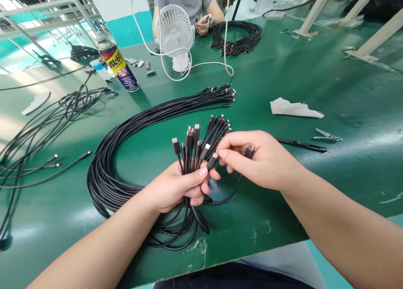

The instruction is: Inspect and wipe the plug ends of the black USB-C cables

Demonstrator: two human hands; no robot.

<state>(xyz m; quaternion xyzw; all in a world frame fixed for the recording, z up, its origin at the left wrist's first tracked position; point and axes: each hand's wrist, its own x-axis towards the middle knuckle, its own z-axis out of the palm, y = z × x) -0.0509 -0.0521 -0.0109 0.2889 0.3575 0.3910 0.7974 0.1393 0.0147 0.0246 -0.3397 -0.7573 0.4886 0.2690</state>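
Observation:
My left hand (185,184) is closed around a bunch of black USB-C cables (189,154), their plugs pointing up above the fist. Close on its right, my right hand (252,159) is closed on a single USB cable, whose plug (249,151) stands up between palm and fingers. The right thumb and forefinger reach to another plug (212,160) at the bunch's edge. Behind my hands lies a big curved bundle of black cables (107,154), one set of its ends (220,94) at the back and other plugs (217,127) just behind the bunch.
A spray can (121,68) and a small white fan (175,33) stand toward the back. Loose cables (63,113) tangle at left. Across the green table (315,79), a person (201,24) sits by another cable coil (242,33). Right lie a white scrap (294,108) and tweezers (302,144).

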